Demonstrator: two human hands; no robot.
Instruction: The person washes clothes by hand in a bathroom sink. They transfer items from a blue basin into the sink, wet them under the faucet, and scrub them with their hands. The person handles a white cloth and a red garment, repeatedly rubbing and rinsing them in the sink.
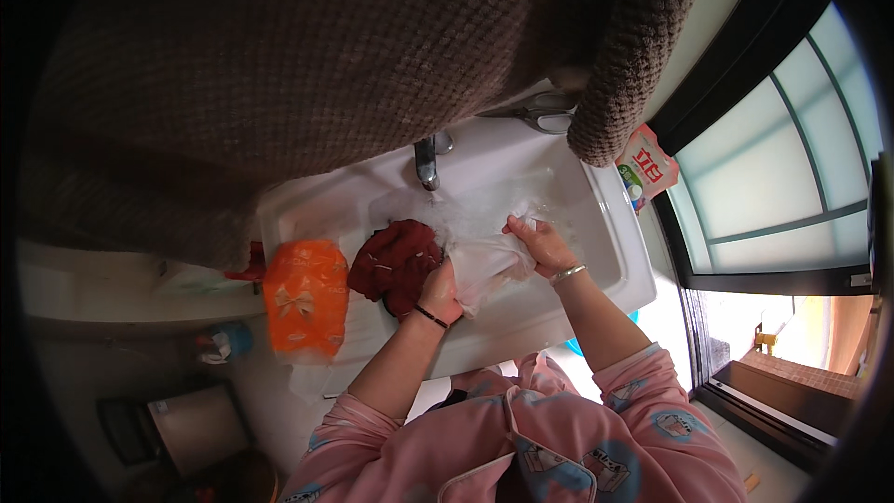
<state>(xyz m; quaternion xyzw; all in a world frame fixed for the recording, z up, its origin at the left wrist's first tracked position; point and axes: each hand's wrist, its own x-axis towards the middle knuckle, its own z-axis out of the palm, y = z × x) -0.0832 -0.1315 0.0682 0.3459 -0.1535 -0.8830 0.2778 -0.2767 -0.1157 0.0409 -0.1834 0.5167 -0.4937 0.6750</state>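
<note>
A wet white cloth (489, 262) is stretched between my two hands over the basin of a white sink (614, 237). My left hand (441, 293) grips its left end, and my right hand (543, 244) holds the other end, where the cloth bunches up. Just left of my left hand, a dark red garment (398, 262) lies in a heap at the basin's left side. Water runs from the chrome faucet (427, 164) into cloudy water in the basin. The fingertips of my left hand are partly hidden by the cloth.
An orange tissue pack (307, 297) lies on the sink's left ledge. Scissors (548, 113) rest behind the basin at the right. A detergent pouch (646, 164) stands beyond the right rim. A thick brown textile (314, 70) hangs over the sink's back edge.
</note>
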